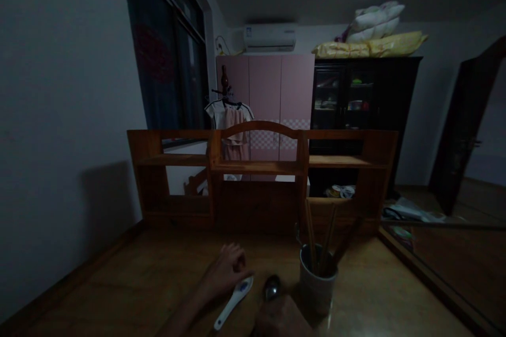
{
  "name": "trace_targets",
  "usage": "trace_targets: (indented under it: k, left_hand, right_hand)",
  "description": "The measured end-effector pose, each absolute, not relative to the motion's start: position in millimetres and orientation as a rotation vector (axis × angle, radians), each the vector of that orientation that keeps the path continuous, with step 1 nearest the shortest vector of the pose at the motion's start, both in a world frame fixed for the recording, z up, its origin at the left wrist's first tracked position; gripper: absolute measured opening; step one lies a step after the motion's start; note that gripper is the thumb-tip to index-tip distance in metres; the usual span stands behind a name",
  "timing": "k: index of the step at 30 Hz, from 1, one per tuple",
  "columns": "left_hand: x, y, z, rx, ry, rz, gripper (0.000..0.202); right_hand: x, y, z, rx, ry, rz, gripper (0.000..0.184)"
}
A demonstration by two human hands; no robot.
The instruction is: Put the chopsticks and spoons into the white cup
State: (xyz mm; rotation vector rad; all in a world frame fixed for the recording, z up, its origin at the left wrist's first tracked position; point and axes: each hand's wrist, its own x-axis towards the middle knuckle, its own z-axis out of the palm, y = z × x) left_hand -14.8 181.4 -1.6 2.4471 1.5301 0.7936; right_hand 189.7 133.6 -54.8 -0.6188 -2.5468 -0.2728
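On the wooden desk lies a white ceramic spoon with a blue mark in its bowl. My left hand rests just beyond it, fingers loosely curled in, thumb side close to the bowl; no object shows in the fingers. At the bottom edge my right hand is closed, knuckles up. A metal spoon sticks out ahead of it, bowl away from me, its handle hidden by the hand. To the right stands a light-coloured cup holding wooden chopsticks and a thin metal utensil.
A wooden shelf unit closes off the far side of the desk. A wall borders the left, and a raised wooden edge runs along the right. Beyond are a pink wardrobe and a dark cabinet.
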Motion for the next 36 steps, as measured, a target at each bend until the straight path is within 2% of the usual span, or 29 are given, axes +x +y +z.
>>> trace_targets:
  k: [7,17,28,36]
  left_hand:
    - [-19.2,178.2,-13.4,2.607,1.494,0.618,0.048]
    - [-18.6,177.4,-17.4,2.621,1.363,0.594,0.043]
    - [-14.0,171.8,-6.9,2.584,1.258,0.603,0.040]
    - [-11.7,171.0,-5.5,2.679,1.278,0.619,0.044]
  right_hand:
    - [199.0,118.4,-39.2,-0.770,-2.563,-0.074,0.003]
    - [196.5,107.5,-27.5,-0.703,-2.637,0.036,0.009]
    - [201.3,102.4,-17.6,-0.786,-2.606,0.154,0.011]
    - [204.7,108.2,-15.1,-0.891,-2.444,0.280,0.019]
